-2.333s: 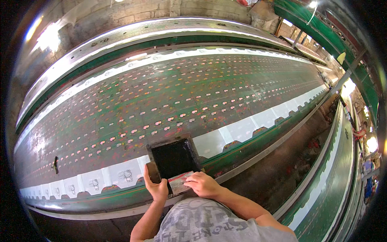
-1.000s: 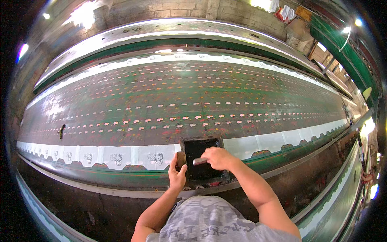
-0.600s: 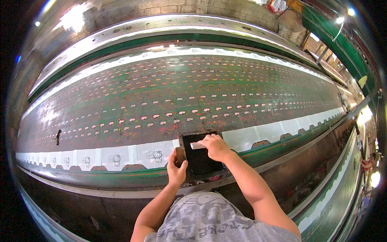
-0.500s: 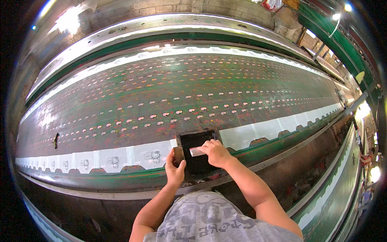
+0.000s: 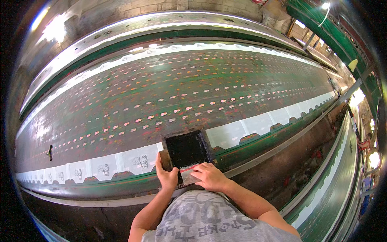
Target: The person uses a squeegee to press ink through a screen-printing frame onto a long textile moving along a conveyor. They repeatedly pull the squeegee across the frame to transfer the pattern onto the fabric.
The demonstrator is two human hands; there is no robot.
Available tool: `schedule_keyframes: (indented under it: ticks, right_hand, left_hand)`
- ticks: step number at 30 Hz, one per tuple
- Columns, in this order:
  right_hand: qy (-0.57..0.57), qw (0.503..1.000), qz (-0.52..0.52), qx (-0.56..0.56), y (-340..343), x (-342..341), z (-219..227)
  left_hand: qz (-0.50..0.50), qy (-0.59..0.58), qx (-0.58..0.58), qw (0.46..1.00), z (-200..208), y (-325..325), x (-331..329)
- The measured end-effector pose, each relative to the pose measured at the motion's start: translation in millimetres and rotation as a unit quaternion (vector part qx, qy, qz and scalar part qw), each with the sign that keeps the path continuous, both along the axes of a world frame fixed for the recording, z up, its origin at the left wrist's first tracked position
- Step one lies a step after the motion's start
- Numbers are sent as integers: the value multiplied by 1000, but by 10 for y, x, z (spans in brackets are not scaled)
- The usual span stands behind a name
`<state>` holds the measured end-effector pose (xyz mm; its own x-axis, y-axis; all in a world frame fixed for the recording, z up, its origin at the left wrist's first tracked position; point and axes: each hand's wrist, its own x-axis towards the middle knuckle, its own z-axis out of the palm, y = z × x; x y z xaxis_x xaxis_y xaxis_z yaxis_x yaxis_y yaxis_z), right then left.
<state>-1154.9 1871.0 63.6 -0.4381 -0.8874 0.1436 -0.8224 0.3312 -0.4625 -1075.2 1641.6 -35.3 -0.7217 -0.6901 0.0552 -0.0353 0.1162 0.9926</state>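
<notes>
Both hold something: the left hand (image 5: 167,176) the left side of the frame (image 5: 208,146), the right hand (image 5: 210,177) the scraper (image 5: 187,176), lying lengthwise along the frame's near edge.

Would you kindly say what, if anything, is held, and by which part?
The right hand holds a flat scraper by its right end; the left hand grips the frame at its brown left edge.
</notes>
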Motion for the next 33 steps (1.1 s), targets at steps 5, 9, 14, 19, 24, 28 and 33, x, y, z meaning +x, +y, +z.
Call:
schedule_keyframes:
  ticks: [5,9,14,19,24,28,33]
  right_hand:
    - [-6,982,-125,-140,456,-189,-82]
    - [-121,929,-254,-241,1020,-454,-457]
    - [-252,876,-307,-275,1630,-748,-500]
    - [-32,946,-257,-193,2196,-1142,-394]
    - [-15,992,-43,-118,2340,-1336,-194]
    - [65,996,57,-32,2152,-1388,-92]
    - [138,988,63,-8,1982,-1464,-131]
  left_hand:
    - [27,35,15,999,185,171,-82]
    - [20,79,-32,996,284,563,-282]
    - [4,83,4,997,226,1257,-743]
    - [20,52,-42,998,62,1800,-1075]
    - [31,35,1,999,77,2086,-1266]
    - [33,46,1,998,138,2127,-1318]
    - [23,37,48,998,174,2087,-1297]
